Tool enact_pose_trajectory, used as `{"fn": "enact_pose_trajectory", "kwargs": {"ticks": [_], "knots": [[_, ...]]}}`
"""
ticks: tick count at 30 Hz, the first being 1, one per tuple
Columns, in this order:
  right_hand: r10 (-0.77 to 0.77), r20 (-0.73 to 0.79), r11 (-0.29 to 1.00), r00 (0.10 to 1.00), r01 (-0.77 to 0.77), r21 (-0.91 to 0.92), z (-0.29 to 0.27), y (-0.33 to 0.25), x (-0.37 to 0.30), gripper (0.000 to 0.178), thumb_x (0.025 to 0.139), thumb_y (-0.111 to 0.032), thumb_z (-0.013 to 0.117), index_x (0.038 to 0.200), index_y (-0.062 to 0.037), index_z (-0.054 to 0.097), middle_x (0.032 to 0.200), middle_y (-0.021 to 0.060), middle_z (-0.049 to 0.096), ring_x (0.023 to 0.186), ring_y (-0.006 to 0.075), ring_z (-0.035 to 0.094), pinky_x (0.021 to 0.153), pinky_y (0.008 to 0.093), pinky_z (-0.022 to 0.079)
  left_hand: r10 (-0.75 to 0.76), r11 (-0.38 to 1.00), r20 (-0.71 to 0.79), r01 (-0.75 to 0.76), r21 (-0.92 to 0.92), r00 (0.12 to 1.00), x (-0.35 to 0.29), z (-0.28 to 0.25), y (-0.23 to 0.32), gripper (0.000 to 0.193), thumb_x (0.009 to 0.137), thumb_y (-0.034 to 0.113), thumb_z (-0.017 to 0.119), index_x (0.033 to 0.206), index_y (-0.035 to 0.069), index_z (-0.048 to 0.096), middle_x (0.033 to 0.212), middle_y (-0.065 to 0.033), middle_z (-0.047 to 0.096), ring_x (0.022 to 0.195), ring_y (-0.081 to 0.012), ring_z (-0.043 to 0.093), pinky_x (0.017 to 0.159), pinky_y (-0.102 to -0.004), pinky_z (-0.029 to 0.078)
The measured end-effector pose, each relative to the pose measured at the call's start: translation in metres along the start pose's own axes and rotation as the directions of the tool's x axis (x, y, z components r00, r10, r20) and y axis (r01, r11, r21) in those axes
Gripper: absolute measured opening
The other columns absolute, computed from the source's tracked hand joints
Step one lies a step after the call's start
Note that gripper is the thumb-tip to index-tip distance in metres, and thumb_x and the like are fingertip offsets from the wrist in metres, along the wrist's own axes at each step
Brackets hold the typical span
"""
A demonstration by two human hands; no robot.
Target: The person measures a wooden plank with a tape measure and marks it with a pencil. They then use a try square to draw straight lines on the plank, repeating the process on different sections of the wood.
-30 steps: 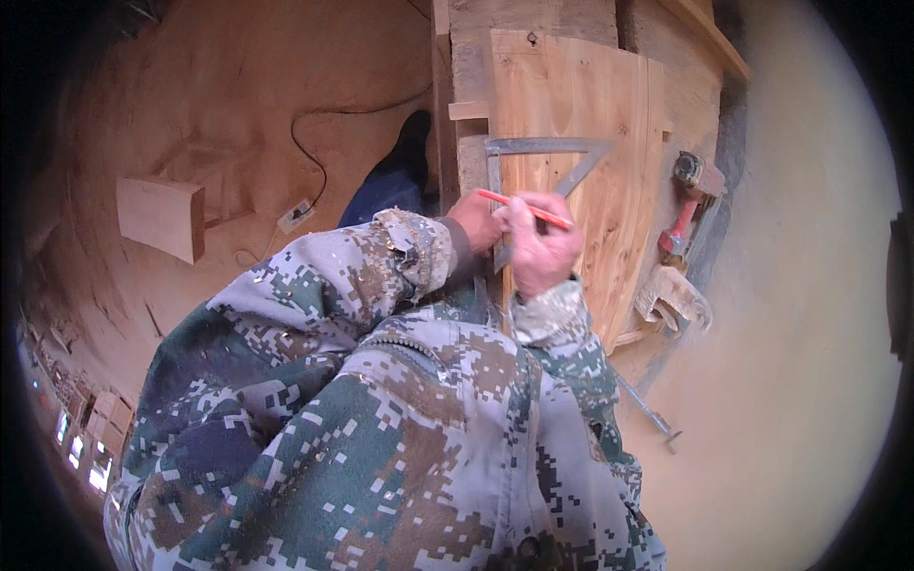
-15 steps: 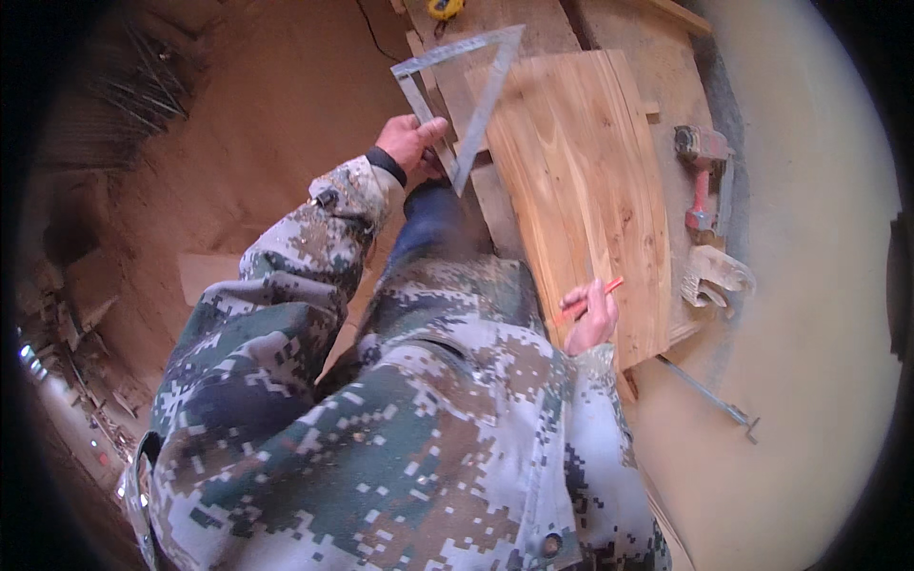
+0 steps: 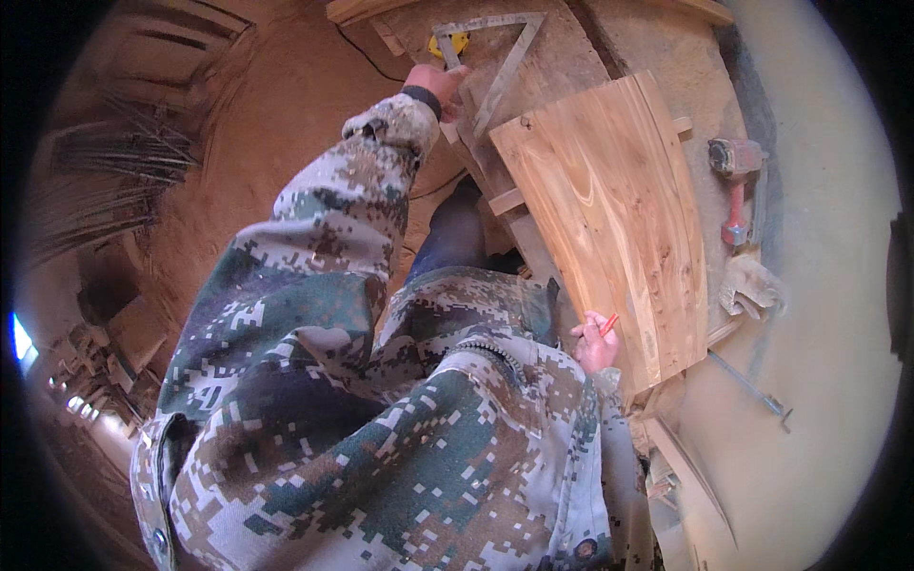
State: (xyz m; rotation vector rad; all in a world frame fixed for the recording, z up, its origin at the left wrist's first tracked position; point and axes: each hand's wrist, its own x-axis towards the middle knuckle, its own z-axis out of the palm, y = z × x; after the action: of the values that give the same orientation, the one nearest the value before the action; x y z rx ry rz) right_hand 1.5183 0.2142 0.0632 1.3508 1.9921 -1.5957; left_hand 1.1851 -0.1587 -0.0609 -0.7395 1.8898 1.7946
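Observation:
My left hand (image 3: 438, 88) grips one side of a grey metal triangle square (image 3: 512, 74) at the far end of the bench. Behind the square's corner shows a yellow tape measure (image 3: 460, 42), partly covered. A red pencil (image 3: 610, 324) sticks out from the closed fingers of my right hand (image 3: 596, 348). That hand is at the near left edge of a smooth, grained wooden panel (image 3: 609, 214), which lies on the bench. Whether the hand rests on the panel, I cannot tell.
Right of the panel lies a red and grey power tool (image 3: 735, 186). Nearer to me are a crumpled pale object (image 3: 750, 285) and a metal clamp bar (image 3: 752, 388) jutting past the bench. A dark cord (image 3: 367, 55) runs over the dusty floor. Wood scraps (image 3: 105, 366) are at the left.
My left hand has carried the triangle square away from me, from beside the panel to near the tape measure. My right hand keeps the pencil near the panel's near edge. The view has shifted.

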Motion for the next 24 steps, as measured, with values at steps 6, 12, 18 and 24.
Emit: {"fn": "enact_pose_trajectory", "kwargs": {"ticks": [6, 12, 18, 24], "knots": [[-0.037, -0.041, 0.999, 0.998, 0.037, 0.007, -0.028, 0.039, 0.016, 0.034, 0.1, -0.016, 0.055, 0.128, 0.0023, 0.05, 0.082, 0.0121, 0.066, 0.041, 0.0119, 0.047, 0.037, 0.0275, 0.037, 0.406, 0.898, -0.199, -0.35, 0.265, 0.892, -0.067, 0.031, -0.059, 0.038, 0.088, 0.023, 0.066, 0.114, -0.005, 0.068, 0.104, -0.0188, 0.073, 0.097, -0.0294, 0.07, 0.088, -0.0383, 0.053], [-0.059, -0.366, 0.998, 0.929, 0.064, 0.002, -0.136, 0.102, 0.024, 0.033, 0.095, -0.016, 0.055, 0.124, -0.0007, 0.053, 0.085, 0.0114, 0.067, 0.052, 0.0156, 0.057, 0.041, 0.0292, 0.044, 0.37, 0.919, 0.259, -0.393, 0.039, 0.892, -0.08, 0.061, -0.104, 0.059, 0.088, 0.004, 0.066, 0.142, -0.007, 0.044, 0.137, -0.019, 0.059, 0.127, -0.0263, 0.055, 0.106, -0.0352, 0.044], [-0.499, -0.593, 0.691, 0.632, -0.123, -0.713, -0.275, 0.181, 0.055, 0.029, 0.088, -0.022, 0.065, 0.111, -0.0033, 0.062, 0.093, 0.0107, 0.066, 0.065, 0.0194, 0.06, 0.057, 0.0322, 0.051, 0.32, 0.947, 0.223, -0.307, -0.09, 0.921, -0.05, 0.043, -0.154, 0.042, 0.084, 0.011, 0.071, 0.123, -0.002, 0.058, 0.111, -0.0119, 0.068, 0.104, -0.0217, 0.063, 0.091, -0.0336, 0.05], [-0.237, -0.676, 0.951, 0.698, 0.308, -0.015, -0.23, 0.206, 0.063, 0.045, 0.086, -0.006, 0.06, 0.129, 0.001, 0.05, 0.116, 0.0158, 0.061, 0.097, 0.0236, 0.058, 0.078, 0.0354, 0.051, 0.409, 0.775, 0.228, -0.468, 0.425, 0.884, 0.018, -0.037, -0.19, 0.06, 0.077, 0.013, 0.076, 0.133, 0.0, 0.059, 0.107, -0.0136, 0.074, 0.098, -0.0184, 0.069, 0.089, -0.0311, 0.053]]}}
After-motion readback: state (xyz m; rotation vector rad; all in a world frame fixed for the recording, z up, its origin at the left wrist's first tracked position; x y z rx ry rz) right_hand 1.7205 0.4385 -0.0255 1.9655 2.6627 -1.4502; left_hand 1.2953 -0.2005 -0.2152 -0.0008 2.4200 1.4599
